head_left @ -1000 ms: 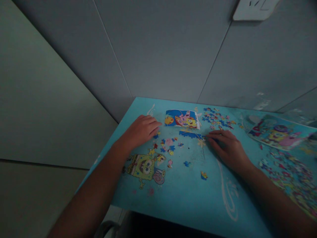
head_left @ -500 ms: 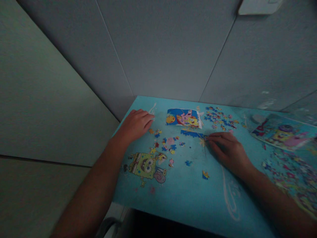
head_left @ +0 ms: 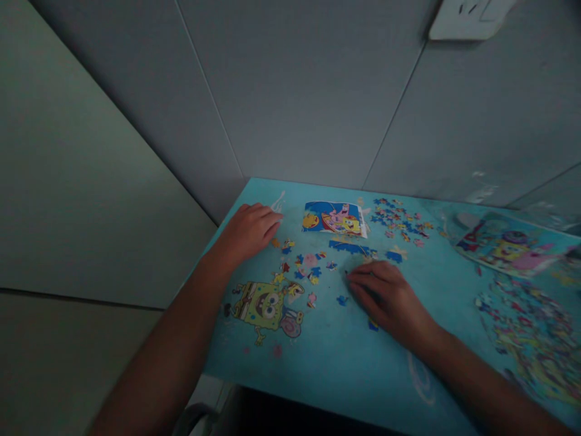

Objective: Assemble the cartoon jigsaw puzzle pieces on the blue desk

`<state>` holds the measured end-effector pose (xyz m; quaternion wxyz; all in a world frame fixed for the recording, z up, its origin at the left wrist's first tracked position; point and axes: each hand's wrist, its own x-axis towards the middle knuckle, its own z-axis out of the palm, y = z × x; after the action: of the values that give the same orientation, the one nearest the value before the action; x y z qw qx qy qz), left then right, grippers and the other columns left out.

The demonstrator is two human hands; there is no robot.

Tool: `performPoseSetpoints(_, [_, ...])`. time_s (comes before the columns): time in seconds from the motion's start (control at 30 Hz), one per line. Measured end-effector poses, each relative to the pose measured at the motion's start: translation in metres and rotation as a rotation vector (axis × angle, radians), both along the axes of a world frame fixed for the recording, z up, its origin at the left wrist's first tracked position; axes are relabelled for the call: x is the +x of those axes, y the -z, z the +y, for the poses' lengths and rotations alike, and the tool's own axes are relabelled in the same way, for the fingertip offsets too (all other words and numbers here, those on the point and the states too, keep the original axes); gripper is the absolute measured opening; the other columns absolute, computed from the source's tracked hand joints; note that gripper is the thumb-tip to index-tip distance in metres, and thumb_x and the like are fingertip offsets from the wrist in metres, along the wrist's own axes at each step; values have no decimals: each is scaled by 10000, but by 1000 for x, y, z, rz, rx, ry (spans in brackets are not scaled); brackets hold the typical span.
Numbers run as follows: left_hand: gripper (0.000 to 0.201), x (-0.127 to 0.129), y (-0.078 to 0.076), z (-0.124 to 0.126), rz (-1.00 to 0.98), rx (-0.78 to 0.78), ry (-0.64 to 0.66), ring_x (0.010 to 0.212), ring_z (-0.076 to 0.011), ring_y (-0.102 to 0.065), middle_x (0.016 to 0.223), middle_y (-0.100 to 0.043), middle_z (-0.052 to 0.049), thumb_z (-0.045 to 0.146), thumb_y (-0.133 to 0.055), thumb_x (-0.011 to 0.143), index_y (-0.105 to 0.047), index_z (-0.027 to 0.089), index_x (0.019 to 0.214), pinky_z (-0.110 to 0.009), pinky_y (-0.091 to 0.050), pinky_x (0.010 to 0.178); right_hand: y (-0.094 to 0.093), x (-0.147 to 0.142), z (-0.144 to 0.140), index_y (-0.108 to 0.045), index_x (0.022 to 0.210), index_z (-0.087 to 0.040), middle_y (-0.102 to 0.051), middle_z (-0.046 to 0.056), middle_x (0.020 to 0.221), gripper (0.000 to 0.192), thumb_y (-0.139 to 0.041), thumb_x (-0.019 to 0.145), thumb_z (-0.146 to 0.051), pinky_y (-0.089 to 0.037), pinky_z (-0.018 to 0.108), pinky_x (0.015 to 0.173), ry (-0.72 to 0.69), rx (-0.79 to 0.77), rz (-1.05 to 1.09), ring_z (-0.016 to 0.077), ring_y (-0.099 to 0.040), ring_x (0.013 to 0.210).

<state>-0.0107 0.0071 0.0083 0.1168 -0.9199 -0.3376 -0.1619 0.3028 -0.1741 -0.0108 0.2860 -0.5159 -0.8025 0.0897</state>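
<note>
Puzzle strip (head_left: 348,247), long axis sideways, right end nearer, right hand (head_left: 385,293) below, fingers' hold unclear, left hand (head_left: 254,229) palm-down, fingers loose

Smooth, matt tabletop (head_left: 345,369); paper picture sheet (head_left: 333,218); glossy plastic bag (head_left: 512,247)

Blue puzzle strip (head_left: 347,246): joined, uneven lower edge, flat on bench (head_left: 327,369). Short blue section (head_left: 394,257): flat, right of strip, gap between. Single blue piece (head_left: 342,300): flat, nearer viewer. Multicoloured pieces (head_left: 315,272): scattered to its left.
</note>
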Motion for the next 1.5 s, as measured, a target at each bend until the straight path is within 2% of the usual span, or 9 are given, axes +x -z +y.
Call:
performPoseSetpoints(0.2, [253, 1, 1, 0, 28, 13, 10, 966, -256, -640, 1015, -726, -85, 270, -493, 1013, -701, 207, 1143, -400, -461, 837, -4, -49, -13, -717, 1186, -269, -704, 76, 1095, 262, -677, 943, -359, -536, 487, 884, -34, -126, -62, 285, -636, 1024])
performPoseSetpoints(0.43, [240, 4, 3, 0, 45, 43, 39, 940, -258, -633, 992, -720, -78, 270, -505, 1015, -701, 199, 1134, -403, -454, 817, -3, -68, -7, -734, 1135, -261, -691, 76, 1070, 248, -712, 920, -383, -498, 477, 877, 22, -159, -77, 282, -618, 1005])
performPoseSetpoints(0.6, [246, 5, 1, -2, 53, 41, 39, 948, -266, -628, 981, -715, -75, 275, -499, 1023, -700, 192, 1138, -414, -450, 815, -1, -71, -4, -747, 1109, -270, -699, 47, 1061, 190, -713, 925, -310, -478, 438, 896, 24, -186, -35, 249, -619, 1011])
performPoseSetpoints(0.8, [251, 8, -2, -4, 50, 30, 37, 952, -261, -628, 987, -718, -78, 264, -481, 1029, -703, 191, 1121, -409, -441, 811, 0, -64, -5, -721, 1161, -281, -728, 23, 1089, 242, -727, 919, -268, -458, 423, 907, -5, -192, 41, 228, -631, 1027])
performPoseSetpoints(1.0, [241, 9, -2, -5, 38, 19, 39, 938, -247, -626, 981, -717, -75, 255, -484, 1026, -698, 195, 1119, -391, -428, 805, 3, -55, -5, -707, 1151, -286, -761, -1, 1061, 220, -669, 954, -197, -444, 402, 910, -23, -179, 102, 209, -650, 1018])
performPoseSetpoints(1.13, [237, 9, -3, -5, 46, 6, 37, 935, -245, -624, 983, -716, -74, 246, -485, 1026, -698, 195, 1117, -389, -428, 811, 2, -57, -6, -711, 1143, -288, -759, 5, 1062, 194, -677, 956, -251, -442, 411, 908, -20, -172, 96, 217, -652, 1013])
performPoseSetpoints(1.27, [243, 11, -4, -7, 49, 6, 41, 957, -252, -624, 1005, -719, -79, 244, -481, 1028, -702, 190, 1116, -395, -430, 824, 0, -67, -6, -710, 1179, -289, -752, 27, 1095, 279, -743, 910, -353, -437, 435, 906, -10, -166, 29, 250, -637, 1037])
performPoseSetpoints(1.5, [245, 12, -5, -7, 62, 25, 43, 929, -255, -624, 985, -719, -80, 247, -489, 1024, -708, 179, 1113, -396, -435, 808, 0, -65, -4, -723, 1130, -304, -769, -3, 1067, 197, -677, 952, -233, -426, 425, 921, -14, -178, 69, 225, -650, 1026])
